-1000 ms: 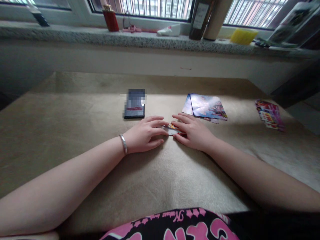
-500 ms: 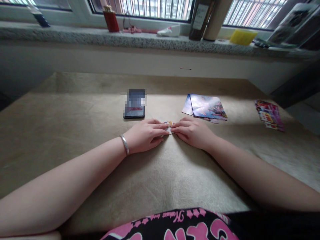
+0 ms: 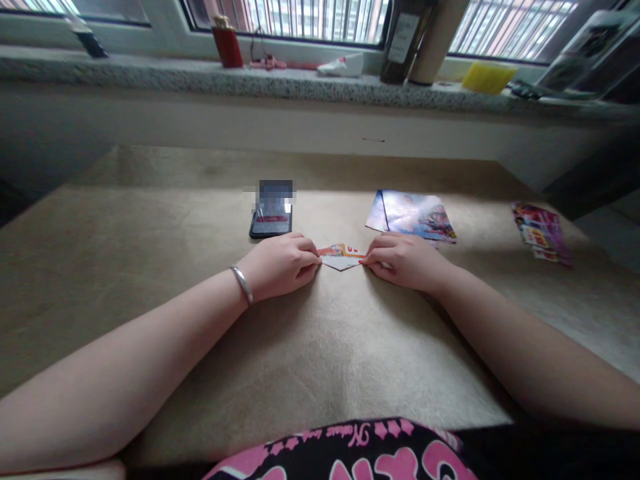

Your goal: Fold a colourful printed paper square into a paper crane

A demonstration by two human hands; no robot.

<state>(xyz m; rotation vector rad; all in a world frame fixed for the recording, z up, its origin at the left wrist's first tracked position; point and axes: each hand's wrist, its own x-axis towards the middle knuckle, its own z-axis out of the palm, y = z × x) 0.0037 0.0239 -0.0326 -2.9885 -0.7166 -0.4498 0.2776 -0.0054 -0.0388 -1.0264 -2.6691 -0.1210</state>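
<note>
A small piece of folded paper [image 3: 341, 260], white with orange and red print, lies on the table between my two hands. Its lower edge comes to a point toward me. My left hand [image 3: 287, 267], with a silver bangle at the wrist, pinches the paper's left corner. At the right corner, my right hand [image 3: 403, 261] grips it between thumb and fingers. The fingertips partly cover both ends of the paper.
A phone [image 3: 271, 223] lies just beyond my left hand. Glossy printed sheets [image 3: 417, 212] lie behind my right hand, and colourful packets or cards [image 3: 543, 233] farther right. The stone windowsill [image 3: 300, 83] holds a red lighter [image 3: 227, 43], bottles and a yellow sponge-like block [image 3: 489, 78].
My hands have moved apart, left and right, from the middle of the paper to its two corners. More of its printed face shows now. The view has shifted slightly.
</note>
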